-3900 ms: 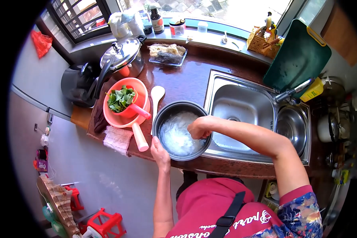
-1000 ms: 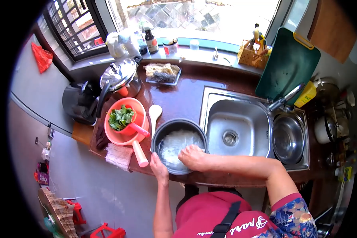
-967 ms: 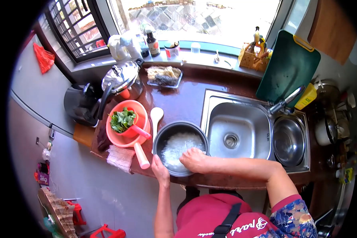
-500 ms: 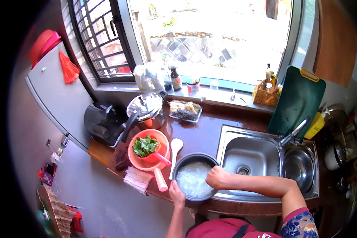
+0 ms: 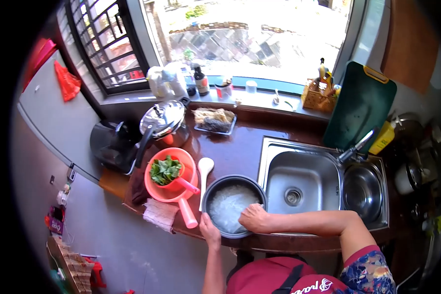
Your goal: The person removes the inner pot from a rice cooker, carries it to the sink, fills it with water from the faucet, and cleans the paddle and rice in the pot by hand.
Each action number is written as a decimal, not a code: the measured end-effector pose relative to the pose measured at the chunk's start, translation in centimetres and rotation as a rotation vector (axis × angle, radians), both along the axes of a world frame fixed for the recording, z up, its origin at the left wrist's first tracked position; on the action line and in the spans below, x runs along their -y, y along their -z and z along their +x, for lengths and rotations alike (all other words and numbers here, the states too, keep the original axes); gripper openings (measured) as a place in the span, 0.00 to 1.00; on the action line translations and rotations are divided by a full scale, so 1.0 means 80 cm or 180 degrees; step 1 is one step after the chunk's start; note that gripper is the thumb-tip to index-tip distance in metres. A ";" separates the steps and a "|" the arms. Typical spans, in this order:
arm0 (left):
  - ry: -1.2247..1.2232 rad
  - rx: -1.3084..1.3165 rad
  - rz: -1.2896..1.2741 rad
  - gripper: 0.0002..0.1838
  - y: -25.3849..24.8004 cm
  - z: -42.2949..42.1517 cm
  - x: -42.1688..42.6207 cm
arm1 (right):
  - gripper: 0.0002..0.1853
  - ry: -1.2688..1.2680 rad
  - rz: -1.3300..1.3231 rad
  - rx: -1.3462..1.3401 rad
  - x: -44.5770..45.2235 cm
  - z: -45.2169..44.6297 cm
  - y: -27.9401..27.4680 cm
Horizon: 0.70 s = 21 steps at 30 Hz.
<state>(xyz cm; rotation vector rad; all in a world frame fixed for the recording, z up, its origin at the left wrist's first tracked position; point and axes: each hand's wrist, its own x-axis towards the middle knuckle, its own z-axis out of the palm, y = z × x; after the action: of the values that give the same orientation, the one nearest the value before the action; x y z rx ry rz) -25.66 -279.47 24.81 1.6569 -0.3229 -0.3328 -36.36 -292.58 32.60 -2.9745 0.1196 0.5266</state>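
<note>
A dark grey round pot (image 5: 215, 188) stands at the counter's front edge, holding cloudy white contents (image 5: 226, 202) that look like rice in water. My left hand (image 5: 211, 232) grips the pot's near left rim, thumb up along the wall. Over the near right part of the pot, my right hand (image 5: 254, 218) is closed with its knuckles up, low at the contents. Whatever its fingers hold, if anything, is hidden. A white ladle-like spoon (image 5: 206, 168) lies just left of the pot. Beside that, a pink basin (image 5: 153, 190) holds a smaller pink handled container with green leaves (image 5: 165, 170).
A steel double sink (image 5: 304, 171) with a faucet (image 5: 356, 146) lies right of the pot. A pressure cooker (image 5: 162, 120), a black appliance (image 5: 113, 147) and a wrapped tray of food (image 5: 214, 120) stand behind. A folded cloth (image 5: 160, 214) hangs over the front edge; a green cutting board (image 5: 360, 105) leans at right.
My right hand has moved toward me and slightly left within the pot, staying closed. The left hand keeps its hold on the rim. The whole view has shifted a little.
</note>
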 end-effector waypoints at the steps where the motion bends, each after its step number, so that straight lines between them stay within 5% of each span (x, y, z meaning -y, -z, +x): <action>1: -0.0007 0.0057 0.0004 0.22 0.002 0.000 0.000 | 0.06 0.0046 0.0021 -0.0001 -0.003 0.002 -0.004; 16: 0.0038 0.0196 0.0075 0.23 -0.004 -0.001 0.002 | 0.02 0.0921 -0.0257 0.1025 0.003 0.051 0.045; 21: -0.0003 0.0025 0.0011 0.25 -0.002 -0.002 0.004 | 0.02 0.1061 -0.0765 0.0062 0.025 0.039 0.015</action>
<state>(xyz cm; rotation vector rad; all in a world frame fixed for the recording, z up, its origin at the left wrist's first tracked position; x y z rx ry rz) -25.84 -279.81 24.99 1.6620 -0.3277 -0.3266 -33.28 -294.58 31.36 -3.0871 0.7092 0.4685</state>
